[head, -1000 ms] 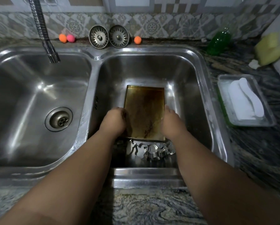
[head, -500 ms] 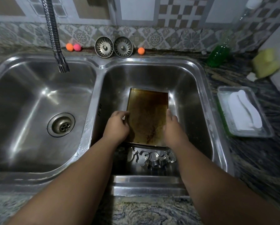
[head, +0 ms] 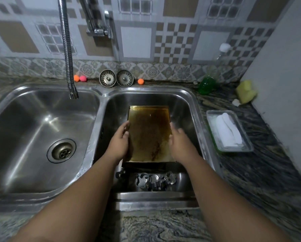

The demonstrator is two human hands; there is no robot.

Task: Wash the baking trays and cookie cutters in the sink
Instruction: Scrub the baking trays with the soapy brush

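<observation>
Two hands working: we're gripping the baking tray (head: 149, 133) by its long edges, left hand (head: 119, 144) & right hand (head: 180, 142), holding it inside the right sink basin (head: 183, 109), gold metal w/ brown burnt stains, cookie cutters (head: 155, 182) lying just nearer us.

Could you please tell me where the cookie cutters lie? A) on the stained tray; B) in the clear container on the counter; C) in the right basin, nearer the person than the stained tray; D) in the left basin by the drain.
C: the cookie cutters lie in the right basin, on the person's side of the stained tray.
</observation>
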